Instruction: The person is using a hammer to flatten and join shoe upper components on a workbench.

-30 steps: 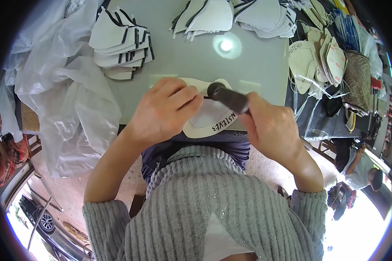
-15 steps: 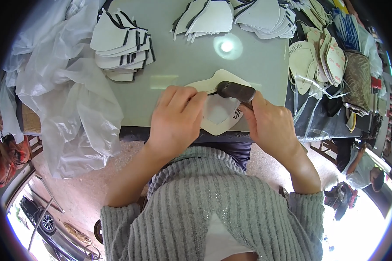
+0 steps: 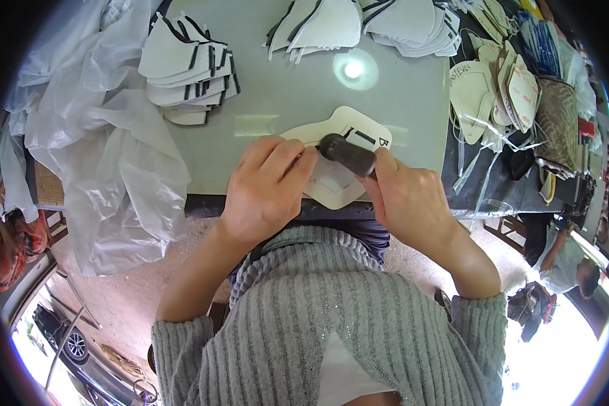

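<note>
A cream-white, curved shoe-pattern-like template (image 3: 331, 196) lies on the table near its front edge, with a paler piece within its outline. My right hand (image 3: 413, 196) is closed around a hammer (image 3: 350, 157), whose dark head rests over or just above the template's middle. My left hand (image 3: 265, 193) is closed, with thumb and fingers pinched at the template's left side beside the hammer head. A bit of black edging shows at those fingertips; most of what they pinch is hidden. A short black strip (image 3: 365, 136) lies on the template's upper right.
Stacks of white cut pieces with black edging (image 3: 186, 74) lie along the far left and far middle (image 3: 325, 27) of the grey tabletop (image 3: 277, 95). Crumpled clear plastic (image 3: 128, 162) drapes over the left side. Bundled templates (image 3: 470, 95) and a patterned pouch (image 3: 556, 125) crowd the right.
The hammer head has shifted slightly left and down. The black strip and marking on the template's upper right now show. Both hands have drawn a little left.
</note>
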The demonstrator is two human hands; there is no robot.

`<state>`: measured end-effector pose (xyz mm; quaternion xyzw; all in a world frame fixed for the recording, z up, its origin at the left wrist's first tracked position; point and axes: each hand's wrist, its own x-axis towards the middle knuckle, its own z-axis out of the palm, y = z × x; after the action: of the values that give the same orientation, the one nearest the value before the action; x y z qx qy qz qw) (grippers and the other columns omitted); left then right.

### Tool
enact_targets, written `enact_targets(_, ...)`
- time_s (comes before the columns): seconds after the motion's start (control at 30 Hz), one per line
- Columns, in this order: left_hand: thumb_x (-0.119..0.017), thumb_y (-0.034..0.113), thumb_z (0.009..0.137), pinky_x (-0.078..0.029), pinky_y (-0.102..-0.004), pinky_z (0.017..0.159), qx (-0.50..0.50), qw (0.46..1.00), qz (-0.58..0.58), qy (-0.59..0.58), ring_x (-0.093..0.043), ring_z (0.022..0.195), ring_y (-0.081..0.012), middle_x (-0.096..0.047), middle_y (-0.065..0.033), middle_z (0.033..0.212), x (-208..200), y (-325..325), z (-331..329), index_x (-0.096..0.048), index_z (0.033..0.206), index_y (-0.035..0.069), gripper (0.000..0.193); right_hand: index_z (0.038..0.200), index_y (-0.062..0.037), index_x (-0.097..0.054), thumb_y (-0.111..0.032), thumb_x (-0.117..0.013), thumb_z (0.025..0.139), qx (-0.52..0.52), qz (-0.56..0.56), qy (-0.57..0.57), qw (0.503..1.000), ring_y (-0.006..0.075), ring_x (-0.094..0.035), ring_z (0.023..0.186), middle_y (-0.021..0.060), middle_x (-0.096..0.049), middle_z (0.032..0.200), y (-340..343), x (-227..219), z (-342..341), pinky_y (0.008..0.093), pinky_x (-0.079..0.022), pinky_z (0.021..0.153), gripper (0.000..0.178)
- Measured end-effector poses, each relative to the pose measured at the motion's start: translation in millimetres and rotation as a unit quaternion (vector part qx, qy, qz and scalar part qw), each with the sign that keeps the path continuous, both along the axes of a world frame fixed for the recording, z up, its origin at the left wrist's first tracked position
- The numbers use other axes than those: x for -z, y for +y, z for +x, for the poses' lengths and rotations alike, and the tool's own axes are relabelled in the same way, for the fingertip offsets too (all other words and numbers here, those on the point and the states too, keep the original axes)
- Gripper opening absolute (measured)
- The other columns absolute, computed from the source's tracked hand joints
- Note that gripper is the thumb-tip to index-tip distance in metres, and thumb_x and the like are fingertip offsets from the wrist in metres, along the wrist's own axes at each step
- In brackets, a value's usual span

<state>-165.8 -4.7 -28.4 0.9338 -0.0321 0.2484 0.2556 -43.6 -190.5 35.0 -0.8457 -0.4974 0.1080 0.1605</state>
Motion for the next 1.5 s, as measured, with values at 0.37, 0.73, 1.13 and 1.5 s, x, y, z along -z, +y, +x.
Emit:
enact_targets(0.37,-0.070,-0.007,0.071,-0.053,-0.0371,0.070,0.001,0.997,-0.078,0.001,-0.061,0.085,-0.0298,-0.063,-0.0089,0.098,3,9,-5,-0.070,0.101,0.000,0.031,0.087,-0.0021,-0.048,-0.025,-0.062,0.095,-0.002,-0.093,-0.002,0.996,0.0291,-0.063,0.051,0.0101,-0.058,0.062,1,1,-2,0.0388,-0.049,0.044,0.028)
enact_targets(0.73,-0.070,-0.006,0.070,-0.053,-0.0379,0.073,0.012,1.000,-0.024,-0.001,-0.062,0.088,-0.0304,-0.063,-0.0093,0.099,0,9,-6,-0.070,0.100,0.000,0.030,0.086,-0.0028,-0.048,-0.026,-0.063,0.094,-0.011,0.016,0.009,1.000,0.0297,-0.063,0.052,0.0097,-0.059,0.063,4,-11,-1,0.0389,-0.048,0.045,0.028)
enact_targets(1.13,-0.071,-0.005,0.071,-0.052,-0.0369,0.072,-0.017,0.993,-0.113,0.025,-0.061,0.090,-0.0296,-0.064,-0.0085,0.099,-3,15,-9,-0.071,0.101,0.001,0.030,0.084,-0.0039,-0.047,-0.027,-0.062,0.095,-0.020,-0.095,-0.011,0.995,0.0294,-0.063,0.050,0.0099,-0.059,0.059,10,-4,-4,0.0389,-0.048,0.044,0.029)
enact_targets(1.5,-0.071,-0.001,0.070,-0.053,-0.0390,0.076,0.009,1.000,0.014,0.020,-0.061,0.092,-0.0311,-0.063,-0.0094,0.104,-3,16,-18,-0.070,0.103,0.002,0.033,0.085,-0.0031,-0.047,-0.026,-0.062,0.095,-0.016,-0.080,0.014,0.997,0.0300,-0.061,0.049,0.0097,-0.058,0.059,10,-5,-1,0.0393,-0.048,0.044,0.029)
